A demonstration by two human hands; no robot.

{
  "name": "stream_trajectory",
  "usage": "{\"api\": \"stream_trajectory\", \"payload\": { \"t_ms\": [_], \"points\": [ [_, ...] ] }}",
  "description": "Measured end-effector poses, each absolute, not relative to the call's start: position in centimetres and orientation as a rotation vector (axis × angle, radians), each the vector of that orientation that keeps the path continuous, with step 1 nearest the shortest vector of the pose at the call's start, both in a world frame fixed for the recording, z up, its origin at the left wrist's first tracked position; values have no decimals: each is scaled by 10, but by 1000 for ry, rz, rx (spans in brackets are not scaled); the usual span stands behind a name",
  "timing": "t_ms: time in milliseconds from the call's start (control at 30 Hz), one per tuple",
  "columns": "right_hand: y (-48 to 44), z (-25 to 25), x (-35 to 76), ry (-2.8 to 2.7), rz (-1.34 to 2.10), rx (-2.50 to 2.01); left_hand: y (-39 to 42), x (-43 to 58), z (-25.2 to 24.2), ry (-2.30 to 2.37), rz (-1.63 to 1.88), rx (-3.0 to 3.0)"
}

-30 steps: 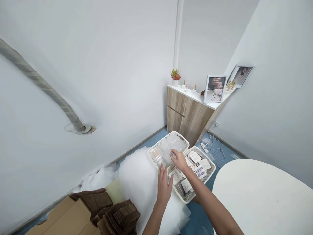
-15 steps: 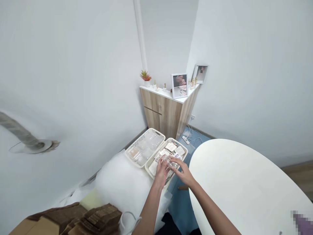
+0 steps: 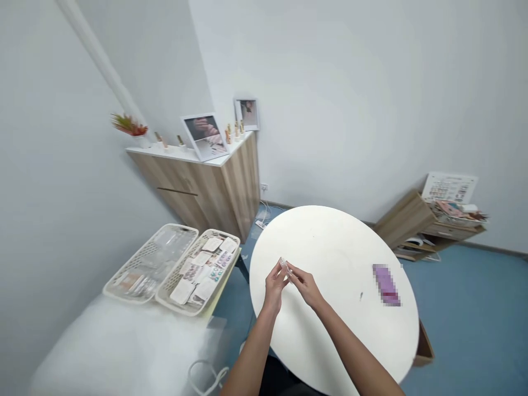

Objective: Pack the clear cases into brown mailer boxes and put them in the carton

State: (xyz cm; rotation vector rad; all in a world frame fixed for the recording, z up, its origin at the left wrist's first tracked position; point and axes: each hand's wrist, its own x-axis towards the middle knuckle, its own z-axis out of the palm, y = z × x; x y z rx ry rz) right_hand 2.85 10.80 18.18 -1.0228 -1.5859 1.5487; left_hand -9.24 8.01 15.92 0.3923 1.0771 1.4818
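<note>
Left hand (image 3: 273,287) and right hand (image 3: 308,287), fingers (image 3: 270,274) pinching a small clear item (image 3: 283,264) over the worktop (image 3: 330,236); card-filled basket (image 3: 177,308) at nine o'clock, purple object (image 3: 386,283) at three.

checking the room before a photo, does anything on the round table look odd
Two things: the purple item on the right is pixelated, unlike everything around it, and a small dark mark to its left breaks the white tabletop. No spill shows.
</note>
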Motion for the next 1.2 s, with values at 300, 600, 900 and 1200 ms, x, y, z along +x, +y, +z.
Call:
{"api": "stream_trajectory", "payload": {
  "t_ms": [300,600,900,1200],
  "points": [
    [130,137,176,-1195,1599,-1380,116,-7,118,918,1062,427],
    [115,65,225,-885,1492,-1684,120,22,38,1459,792,733],
    [107,36,222,-1419,872,-2104,94,-14,38,1724,950,964],
    [147,76,58,-1945,700,-1519,19,-170,81,2437,1126,1467]
  ]
}}
